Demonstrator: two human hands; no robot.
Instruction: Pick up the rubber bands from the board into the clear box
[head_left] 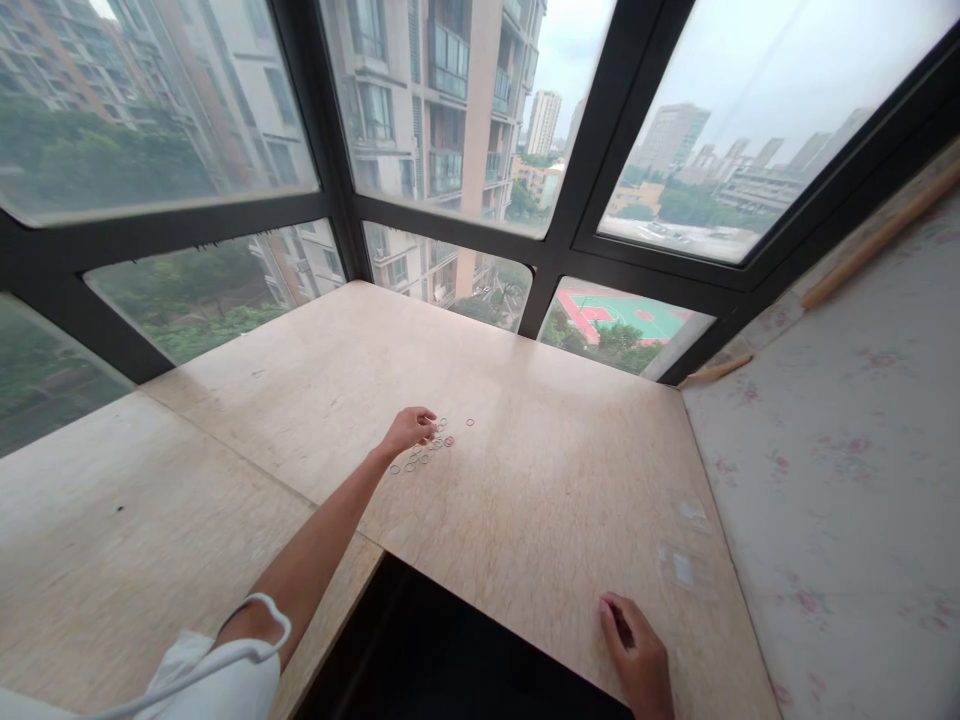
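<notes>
On the pale marble-patterned sill, several small thin rings (424, 459) lie in a loose cluster, greyish-green and reddish, perhaps rubber bands. One reddish ring (470, 422) sits apart to the right. My left hand (409, 430) reaches out over the cluster's upper left edge, fingers bent and closed together at the rings. Whatever may be between its fingertips is too small to make out. Near the sill's front edge, well to the right, my right hand (636, 650) rests loosely curled, with thumb and forefinger close together around a hollow. Nothing shows in it.
The wide sill (525, 500) has a seam at left and a dark recess (450, 650) in front. Dark window frames (559, 235) close off the back. A flowered wall (840, 500) stands at right, with clear tape patches (682, 570) beside it.
</notes>
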